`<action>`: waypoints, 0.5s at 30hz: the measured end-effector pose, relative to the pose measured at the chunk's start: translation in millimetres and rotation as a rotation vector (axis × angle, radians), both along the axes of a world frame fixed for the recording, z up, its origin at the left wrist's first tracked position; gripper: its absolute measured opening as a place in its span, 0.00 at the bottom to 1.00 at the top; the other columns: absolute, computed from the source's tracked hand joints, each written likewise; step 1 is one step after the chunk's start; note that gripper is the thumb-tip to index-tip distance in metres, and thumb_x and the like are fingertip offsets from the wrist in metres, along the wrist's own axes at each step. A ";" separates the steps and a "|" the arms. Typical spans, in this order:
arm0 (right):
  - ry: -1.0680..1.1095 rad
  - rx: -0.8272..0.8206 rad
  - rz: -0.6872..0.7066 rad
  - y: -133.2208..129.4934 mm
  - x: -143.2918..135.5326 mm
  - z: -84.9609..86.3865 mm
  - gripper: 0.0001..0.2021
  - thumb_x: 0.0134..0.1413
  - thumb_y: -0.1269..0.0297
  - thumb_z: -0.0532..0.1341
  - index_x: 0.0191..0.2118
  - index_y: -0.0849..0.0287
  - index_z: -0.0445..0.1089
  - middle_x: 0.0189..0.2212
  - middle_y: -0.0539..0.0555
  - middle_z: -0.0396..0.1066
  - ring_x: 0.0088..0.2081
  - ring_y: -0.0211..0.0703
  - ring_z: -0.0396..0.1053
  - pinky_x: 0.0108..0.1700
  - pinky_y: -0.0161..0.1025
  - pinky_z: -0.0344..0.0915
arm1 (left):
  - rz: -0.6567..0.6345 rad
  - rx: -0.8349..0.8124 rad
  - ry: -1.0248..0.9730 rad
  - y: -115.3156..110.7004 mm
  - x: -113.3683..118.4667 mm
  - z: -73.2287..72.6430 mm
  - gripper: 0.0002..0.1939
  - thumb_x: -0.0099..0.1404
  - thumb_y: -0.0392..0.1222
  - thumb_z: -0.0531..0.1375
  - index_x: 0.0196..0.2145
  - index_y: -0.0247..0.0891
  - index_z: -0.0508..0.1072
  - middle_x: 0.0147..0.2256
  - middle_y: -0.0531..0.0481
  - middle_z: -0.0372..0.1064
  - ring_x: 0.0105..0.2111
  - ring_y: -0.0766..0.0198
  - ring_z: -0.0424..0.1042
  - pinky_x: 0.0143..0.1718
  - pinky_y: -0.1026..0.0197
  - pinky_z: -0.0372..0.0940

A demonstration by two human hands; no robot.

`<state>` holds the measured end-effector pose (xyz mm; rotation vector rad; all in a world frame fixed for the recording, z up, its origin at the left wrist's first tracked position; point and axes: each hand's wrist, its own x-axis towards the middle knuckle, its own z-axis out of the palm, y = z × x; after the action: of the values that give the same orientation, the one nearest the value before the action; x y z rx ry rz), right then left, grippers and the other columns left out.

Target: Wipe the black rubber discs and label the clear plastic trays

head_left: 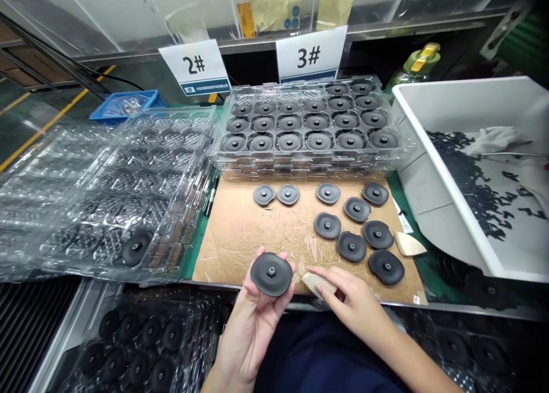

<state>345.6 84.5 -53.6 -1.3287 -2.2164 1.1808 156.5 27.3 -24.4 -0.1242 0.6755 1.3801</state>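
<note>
My left hand [259, 318] is closed around the edge of a black disc [278, 280], a shallow round part with a small hub in its middle, tilted up toward me. In my right hand [351, 296] is a pale cream wedge-shaped pad [315, 282], pinched between thumb and fingers just right of the disc and apart from it. Several more black discs [351, 246] lie hub up on the cardboard sheet [240, 238] beyond my hands. A second cream pad [409, 244] rests at the sheet's right edge.
Behind the cardboard stands a stack of clear trays [300, 159] holding discs. Other clear trays [171, 175] sit left, one disc in a near pocket. A white bin [454, 210] with small black pieces is right. Below the table edge are more disc-filled trays [137, 347].
</note>
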 end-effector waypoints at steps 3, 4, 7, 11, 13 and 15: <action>0.048 0.048 -0.060 12.1 -1.7 18.8 0.14 0.57 0.64 0.52 0.48 0.53 0.66 0.36 0.52 0.71 0.35 0.41 0.69 0.35 0.36 0.65 | -0.018 0.005 0.019 0.4 5.6 0.9 0.29 0.55 0.48 0.60 0.55 0.49 0.59 0.51 0.44 0.65 0.53 0.50 0.61 0.53 0.52 0.58; 0.080 0.071 -0.090 14.6 -5.4 29.3 0.13 0.57 0.64 0.53 0.47 0.53 0.66 0.37 0.52 0.71 0.36 0.41 0.68 0.37 0.36 0.65 | -0.020 0.010 0.035 0.3 8.4 1.0 0.28 0.55 0.47 0.60 0.54 0.48 0.61 0.51 0.44 0.65 0.53 0.50 0.62 0.53 0.52 0.58; 0.231 0.217 -0.130 13.2 -23.3 62.8 0.14 0.56 0.67 0.54 0.48 0.55 0.64 0.42 0.52 0.69 0.42 0.41 0.66 0.44 0.38 0.63 | -0.019 0.030 0.112 -1.1 17.5 0.2 0.29 0.54 0.45 0.62 0.53 0.46 0.62 0.50 0.45 0.66 0.52 0.52 0.62 0.53 0.54 0.58; 0.349 0.307 0.159 2.6 -44.2 87.0 0.14 0.56 0.72 0.51 0.49 0.62 0.63 0.37 0.54 0.70 0.36 0.40 0.66 0.42 0.39 0.62 | -0.049 0.006 0.206 -4.3 21.0 -0.1 0.30 0.53 0.44 0.63 0.54 0.47 0.62 0.50 0.47 0.66 0.51 0.54 0.64 0.52 0.57 0.59; 0.292 0.236 0.265 2.1 -49.5 89.6 0.12 0.56 0.73 0.51 0.46 0.61 0.65 0.35 0.53 0.70 0.34 0.39 0.65 0.40 0.38 0.62 | -0.044 0.003 0.265 -4.8 19.9 1.6 0.32 0.51 0.45 0.65 0.54 0.47 0.62 0.50 0.46 0.66 0.50 0.53 0.65 0.48 0.58 0.63; 0.258 0.264 0.232 4.5 -53.8 89.8 0.12 0.56 0.72 0.51 0.45 0.62 0.65 0.34 0.53 0.70 0.34 0.40 0.65 0.39 0.39 0.61 | -0.045 0.009 0.308 -4.4 19.7 5.0 0.32 0.49 0.46 0.65 0.52 0.46 0.64 0.48 0.47 0.67 0.47 0.55 0.67 0.43 0.62 0.66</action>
<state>291.8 89.0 36.1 -0.7881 -2.2798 1.0211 176.1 22.9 -19.4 0.1130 0.9221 1.3716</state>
